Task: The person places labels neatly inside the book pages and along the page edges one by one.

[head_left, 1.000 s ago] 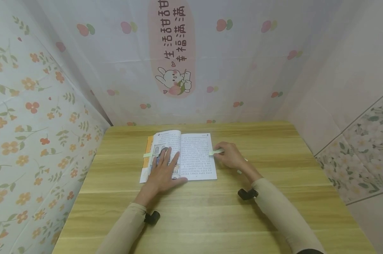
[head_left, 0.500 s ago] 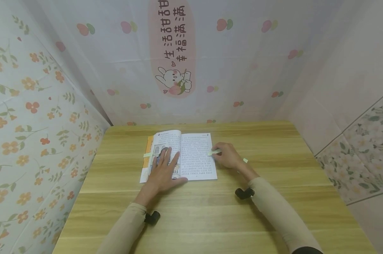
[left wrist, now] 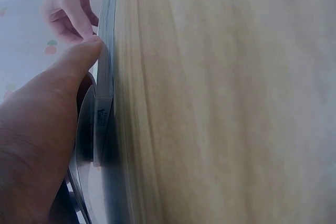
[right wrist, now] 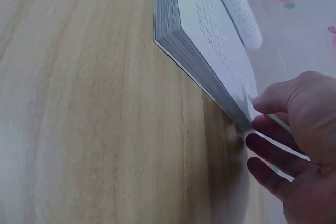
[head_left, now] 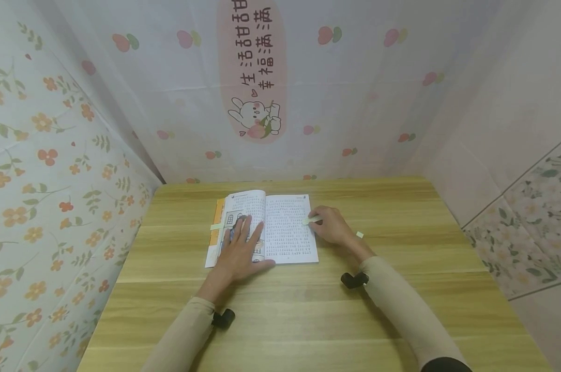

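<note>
An open book (head_left: 289, 237) lies on the wooden table, its left-hand pages bowed up near the spine. Spread out flat, my left hand (head_left: 237, 257) rests on the illustrated left page; in the left wrist view its thumb (left wrist: 86, 51) lies along the book's lower edge. My right hand (head_left: 332, 226) is at the right page's outer edge, pinching a pale green paper strip (head_left: 315, 219) between thumb and forefinger. The strip's end reaches over the printed page. In the right wrist view the other fingers (right wrist: 270, 153) are loosely bent beside the page block (right wrist: 205, 72).
Another pale green strip (head_left: 216, 227) sticks out from the book's left side, over an orange cover (head_left: 213, 236). A small pale green piece (head_left: 360, 235) shows just beyond my right wrist. Patterned curtains (head_left: 354, 103) stand behind the table (head_left: 280, 320) and at its sides.
My right hand has shifted slightly left, carrying the strip's end further in over the right page. The left hand and the book have stayed put.
</note>
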Demonstrator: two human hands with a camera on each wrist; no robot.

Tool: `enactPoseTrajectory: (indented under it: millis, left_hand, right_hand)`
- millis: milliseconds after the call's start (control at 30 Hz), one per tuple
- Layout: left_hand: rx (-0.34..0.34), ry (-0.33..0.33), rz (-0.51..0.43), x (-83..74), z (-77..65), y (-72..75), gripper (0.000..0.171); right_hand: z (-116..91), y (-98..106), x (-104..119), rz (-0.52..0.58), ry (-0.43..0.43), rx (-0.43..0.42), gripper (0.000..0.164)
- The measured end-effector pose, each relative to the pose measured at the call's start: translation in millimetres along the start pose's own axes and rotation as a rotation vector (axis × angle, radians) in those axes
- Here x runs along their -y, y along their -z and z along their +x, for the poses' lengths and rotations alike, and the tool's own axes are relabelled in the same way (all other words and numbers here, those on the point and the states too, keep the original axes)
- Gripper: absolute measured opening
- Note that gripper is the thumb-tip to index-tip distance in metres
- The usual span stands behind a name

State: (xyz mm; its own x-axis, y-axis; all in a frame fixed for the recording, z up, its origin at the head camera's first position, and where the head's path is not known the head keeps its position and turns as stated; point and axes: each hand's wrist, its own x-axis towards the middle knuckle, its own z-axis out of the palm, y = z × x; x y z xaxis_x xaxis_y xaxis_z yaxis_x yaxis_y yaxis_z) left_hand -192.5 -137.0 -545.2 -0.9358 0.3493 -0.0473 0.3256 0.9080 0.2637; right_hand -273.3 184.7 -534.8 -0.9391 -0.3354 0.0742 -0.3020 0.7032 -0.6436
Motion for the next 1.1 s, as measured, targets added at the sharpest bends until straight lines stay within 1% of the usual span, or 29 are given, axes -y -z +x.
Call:
enactPoseTrajectory:
  millis: [200,433,700,1000,1100]
  left_hand:
    - [0.018,0.012,0.004,0.1,0.7,-0.7,0.117]
    - [-0.004,-0.001,0.002,0.0,0.5,-0.3,0.116]
    - [-0.002,0.001,0.007,-0.4,0.0,0.6,0.117]
    - [0.015,0.011,0.007,0.0,0.9,-0.3,0.118]
    - [0.031,0.017,0.004,0.6,0.7,-0.7,0.119]
  right_hand:
    - [3.7,-0.5,0.7,-0.002,-0.006,0.007,0.024]
    - [6.4,-1.0,0.4,-0.014,-0.001,0.014,0.023]
    - [7.9,-0.6,-1.4,-0.012,-0.003,0.02,0.024]
    - [6.6,1.6,0.6,-0.033,-0.008,0.027,0.025]
    - [6.8,1.6,0.9,-0.038,-0.004,0.025,0.024]
